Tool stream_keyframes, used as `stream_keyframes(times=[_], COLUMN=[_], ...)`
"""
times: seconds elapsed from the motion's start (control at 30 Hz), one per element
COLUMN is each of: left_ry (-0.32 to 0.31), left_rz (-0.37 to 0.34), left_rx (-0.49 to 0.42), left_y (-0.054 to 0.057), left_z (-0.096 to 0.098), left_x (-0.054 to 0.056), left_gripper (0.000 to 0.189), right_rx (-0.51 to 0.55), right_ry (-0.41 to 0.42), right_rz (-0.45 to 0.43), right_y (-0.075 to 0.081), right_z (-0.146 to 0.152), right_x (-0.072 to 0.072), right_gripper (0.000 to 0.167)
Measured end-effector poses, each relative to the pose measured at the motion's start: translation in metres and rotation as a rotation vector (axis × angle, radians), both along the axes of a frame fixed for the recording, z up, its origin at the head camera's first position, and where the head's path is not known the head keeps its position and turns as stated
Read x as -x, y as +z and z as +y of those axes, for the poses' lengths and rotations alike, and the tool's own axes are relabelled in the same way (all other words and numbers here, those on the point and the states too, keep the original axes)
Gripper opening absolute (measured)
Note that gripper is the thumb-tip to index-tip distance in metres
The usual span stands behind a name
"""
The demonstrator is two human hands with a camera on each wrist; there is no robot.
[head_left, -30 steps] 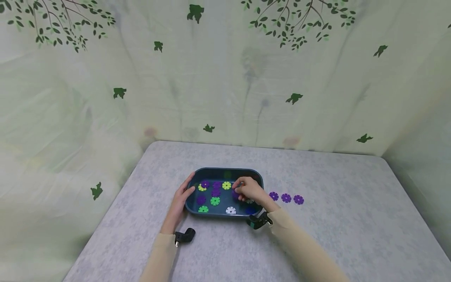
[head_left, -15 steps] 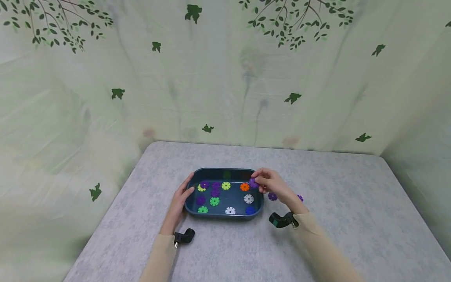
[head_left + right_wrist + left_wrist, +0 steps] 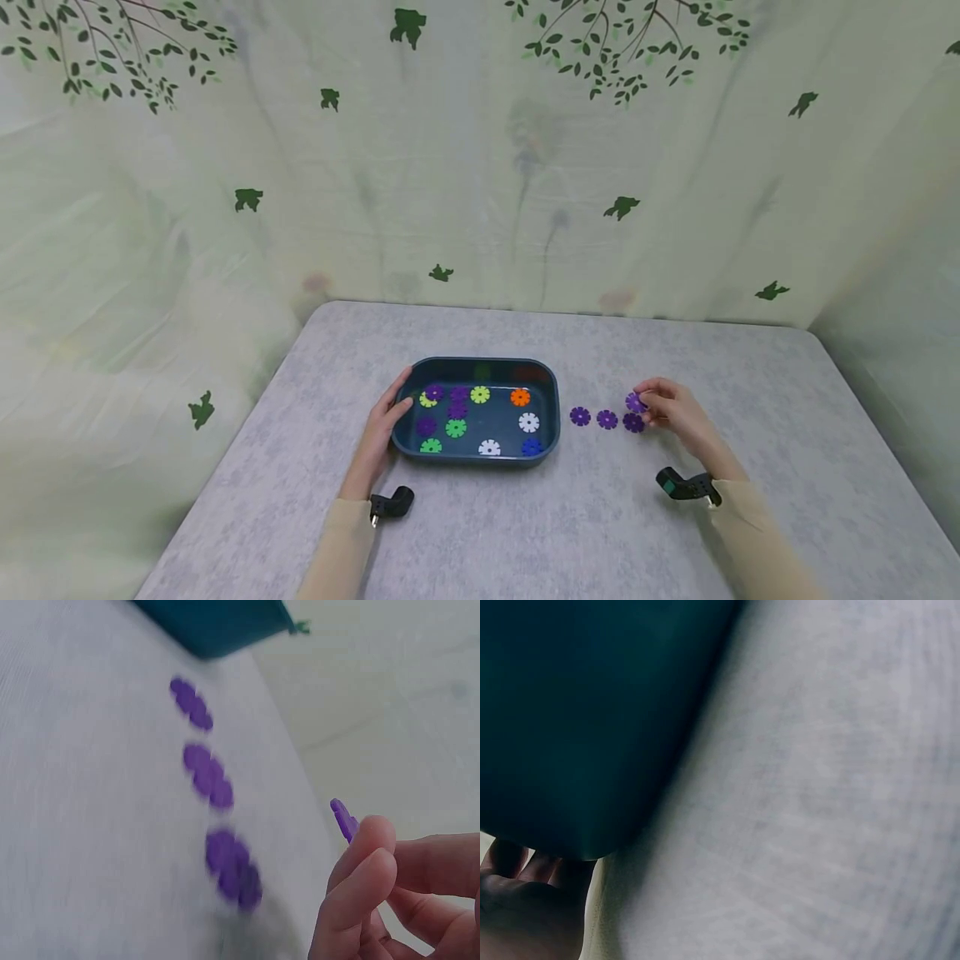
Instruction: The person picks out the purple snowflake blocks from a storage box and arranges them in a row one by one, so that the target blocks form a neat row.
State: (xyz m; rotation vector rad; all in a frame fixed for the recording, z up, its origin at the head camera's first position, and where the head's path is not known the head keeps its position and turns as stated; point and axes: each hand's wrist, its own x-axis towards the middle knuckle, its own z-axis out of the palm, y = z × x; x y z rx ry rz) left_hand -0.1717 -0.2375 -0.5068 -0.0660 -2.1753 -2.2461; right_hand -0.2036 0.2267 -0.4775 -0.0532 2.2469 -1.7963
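My right hand (image 3: 675, 417) pinches a purple snowflake disc (image 3: 636, 402) between thumb and fingertips, over the table to the right of the tray. In the right wrist view the held disc (image 3: 343, 819) shows edge-on past the fingertips. Three purple discs lie in a row on the table; the rightmost disc (image 3: 633, 422) is just below the held one, the middle disc (image 3: 607, 419) and left disc (image 3: 580, 417) nearer the tray. My left hand (image 3: 378, 433) grips the left end of the dark teal tray (image 3: 480, 460), thumb at its rim; its fingers (image 3: 536, 866) show beside the tray's wall.
Inside the tray lie several more discs: purple (image 3: 457, 410), green (image 3: 456, 428), yellow-green (image 3: 480, 395), white (image 3: 528, 422), blue (image 3: 532, 447) and an orange disc (image 3: 520, 397). The grey table (image 3: 480, 533) ends at a leaf-patterned curtain (image 3: 465, 208).
My right hand has lifted a purple disc from the right part of the tray and carried it rightward to above the end of the row. The left hand has stayed at the tray.
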Motion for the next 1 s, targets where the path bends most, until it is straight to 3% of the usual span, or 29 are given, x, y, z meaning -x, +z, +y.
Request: stream_keyframes(times=[0.27, 0.6, 0.73, 0.87, 1.0], left_ry=[0.007, -0.011, -0.010, -0.006, -0.018], left_rz=[-0.012, -0.010, -0.007, -0.009, -0.031], left_rx=[-0.001, -0.019, -0.014, -0.005, -0.012], left_y=[0.001, 0.000, 0.000, 0.000, 0.015], left_z=[0.000, -0.001, -0.001, -0.001, 0.002], left_x=[0.000, 0.000, -0.001, -0.001, -0.006], left_gripper=[0.050, 0.051, 0.051, 0.050, 0.051], right_rx=[-0.085, -0.312, -0.253, -0.136, -0.052], right_ry=[-0.063, -0.088, -0.099, -0.030, 0.051], right_rz=[-0.038, 0.029, 0.044, 0.069, 0.094], right_y=[-0.016, -0.014, -0.002, 0.016, 0.030], right_z=[0.034, 0.023, 0.010, -0.012, -0.044], right_x=[-0.012, -0.014, -0.007, -0.003, 0.000], right_gripper=[0.029, 0.022, 0.026, 0.033, 0.035])
